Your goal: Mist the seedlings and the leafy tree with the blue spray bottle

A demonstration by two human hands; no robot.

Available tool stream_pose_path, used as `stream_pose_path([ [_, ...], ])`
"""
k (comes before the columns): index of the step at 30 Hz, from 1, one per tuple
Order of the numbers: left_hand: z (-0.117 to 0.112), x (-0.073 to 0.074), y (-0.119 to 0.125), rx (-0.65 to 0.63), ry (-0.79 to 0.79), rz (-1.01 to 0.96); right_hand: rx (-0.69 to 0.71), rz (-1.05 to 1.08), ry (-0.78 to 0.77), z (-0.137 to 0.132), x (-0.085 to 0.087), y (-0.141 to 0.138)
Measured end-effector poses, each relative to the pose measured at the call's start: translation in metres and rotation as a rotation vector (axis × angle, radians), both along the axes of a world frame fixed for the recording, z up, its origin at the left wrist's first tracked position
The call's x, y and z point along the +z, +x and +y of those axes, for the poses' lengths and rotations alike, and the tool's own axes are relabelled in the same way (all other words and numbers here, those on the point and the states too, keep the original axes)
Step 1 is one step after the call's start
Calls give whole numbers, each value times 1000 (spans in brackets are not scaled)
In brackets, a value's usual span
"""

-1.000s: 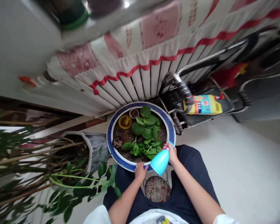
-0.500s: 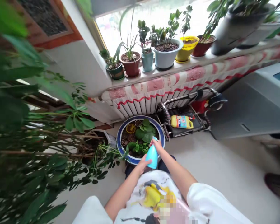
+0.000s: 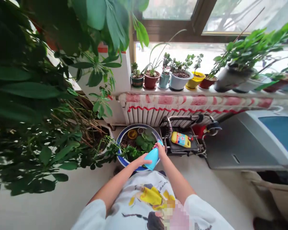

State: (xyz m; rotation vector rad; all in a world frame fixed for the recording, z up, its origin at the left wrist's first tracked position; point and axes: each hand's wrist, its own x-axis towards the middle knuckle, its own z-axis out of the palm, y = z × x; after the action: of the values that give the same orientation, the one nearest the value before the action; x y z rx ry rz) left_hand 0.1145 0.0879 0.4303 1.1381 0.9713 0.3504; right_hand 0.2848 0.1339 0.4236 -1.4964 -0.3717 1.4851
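Turquoise bottle (image 3: 151, 158), one: above the near right side of the tub (image 3: 123, 133), aslant, head end away from you. Right hand (image 3: 160, 148): yours, fingers closed about the neck; how hard you squeeze cannot be told. Left hand (image 3: 143, 160): yours, curled on the base end. Greens (image 3: 145, 140): in the tub, partly behind the bottle. Dish (image 3: 132, 134), yellow: in the tub, far left part. Jug (image 3: 181, 139), yellow: on the cart (image 3: 194, 146), right of the tub. Radiator (image 3: 144, 116): behind the tub. Progress, by judgement: bottle lifted and secured in both your hands, that much done. Outstanding: bottle not yet set down; no spray shows, so how much remains cannot be told.
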Motion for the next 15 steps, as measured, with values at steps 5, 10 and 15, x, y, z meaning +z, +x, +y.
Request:
stream_pose_path([
  [5,-2,-12,-26,-70,5,152,117,18,-1,-9,-2,-27],
  [10,-21,-26,-86,-133,-49,172,265,-20,-111,-28,-12,-95],
  [15,-72,-46,-111,-57,-65,63,487,-109,-198,-41,-29,-152],
])
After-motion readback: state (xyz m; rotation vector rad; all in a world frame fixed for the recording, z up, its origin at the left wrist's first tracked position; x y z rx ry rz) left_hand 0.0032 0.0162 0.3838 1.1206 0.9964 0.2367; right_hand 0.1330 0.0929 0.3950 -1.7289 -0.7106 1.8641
